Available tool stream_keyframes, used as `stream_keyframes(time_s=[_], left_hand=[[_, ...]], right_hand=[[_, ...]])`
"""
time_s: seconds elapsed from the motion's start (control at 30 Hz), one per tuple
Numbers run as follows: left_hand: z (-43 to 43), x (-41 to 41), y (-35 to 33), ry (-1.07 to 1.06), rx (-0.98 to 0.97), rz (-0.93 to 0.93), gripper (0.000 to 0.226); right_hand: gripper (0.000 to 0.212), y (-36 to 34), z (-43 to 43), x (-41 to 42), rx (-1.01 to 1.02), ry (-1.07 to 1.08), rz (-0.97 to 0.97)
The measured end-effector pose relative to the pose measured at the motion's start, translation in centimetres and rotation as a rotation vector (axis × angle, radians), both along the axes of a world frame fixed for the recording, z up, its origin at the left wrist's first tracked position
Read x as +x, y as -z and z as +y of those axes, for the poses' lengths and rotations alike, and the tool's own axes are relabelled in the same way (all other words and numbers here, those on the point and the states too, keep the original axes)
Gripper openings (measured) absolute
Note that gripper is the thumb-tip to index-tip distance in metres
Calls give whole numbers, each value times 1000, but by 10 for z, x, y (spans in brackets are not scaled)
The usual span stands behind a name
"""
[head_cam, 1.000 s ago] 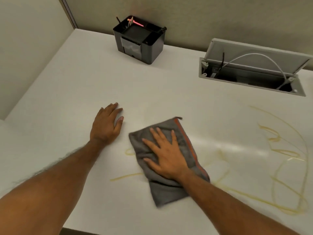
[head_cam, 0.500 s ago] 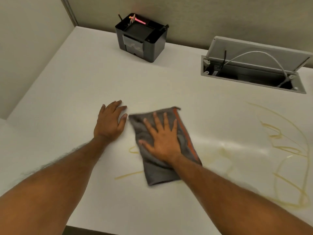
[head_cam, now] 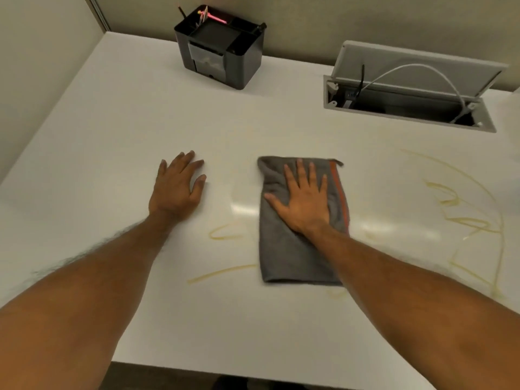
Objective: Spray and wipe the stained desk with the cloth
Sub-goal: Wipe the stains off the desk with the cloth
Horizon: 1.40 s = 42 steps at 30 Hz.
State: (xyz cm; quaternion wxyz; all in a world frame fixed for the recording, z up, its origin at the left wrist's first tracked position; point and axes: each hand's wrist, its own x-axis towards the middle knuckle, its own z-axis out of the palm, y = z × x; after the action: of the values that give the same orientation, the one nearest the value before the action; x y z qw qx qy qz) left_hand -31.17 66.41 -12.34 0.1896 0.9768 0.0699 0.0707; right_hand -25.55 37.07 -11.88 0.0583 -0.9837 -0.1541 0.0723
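Head view, right hand point(head_cam: 302, 198): I see it flat, fingers spread and straight, palm pressing on the folded grey cloth with an orange stripe point(head_cam: 281, 257); it grips nothing.
Head view, left hand point(head_cam: 176, 190): flat on the white table point(head_cam: 140, 122), fingers relaxed, holding nothing, well apart from the cloth.
Cloth position: mid-table, just right of the thin yellowish streaks point(head_cam: 222, 273).
Cloth axis: the long side runs from me toward the back wall; the orange stripe lies along its right long edge.
Remaining stain: the larger tangle of yellow lines point(head_cam: 464, 220) at right looks unwiped.
Risk: with only a flat palm on it, I judge the cloth may bunch or slide out from under, smearing rather than lifting.
Risk: a far sweep could catch the open grey cable hatch point(head_cam: 408, 88).
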Motion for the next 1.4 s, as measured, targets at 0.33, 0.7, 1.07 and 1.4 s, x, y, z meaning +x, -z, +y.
stream_keyframes(time_s=[0.33,0.7,1.07,1.4], left_hand=[[3,-2,-4,47,-31,25,51],[31,-5,-2,243,6,68,55],[31,-6,2,227,30,77,55],[32,-6,0,261,24,98,57]], right_hand=[[66,7,-5,-85,74,-292,-88],[86,4,99,-56,14,-49,-28],[78,2,21,-81,-36,-25,-30],[74,9,92,-137,58,-275,-72]])
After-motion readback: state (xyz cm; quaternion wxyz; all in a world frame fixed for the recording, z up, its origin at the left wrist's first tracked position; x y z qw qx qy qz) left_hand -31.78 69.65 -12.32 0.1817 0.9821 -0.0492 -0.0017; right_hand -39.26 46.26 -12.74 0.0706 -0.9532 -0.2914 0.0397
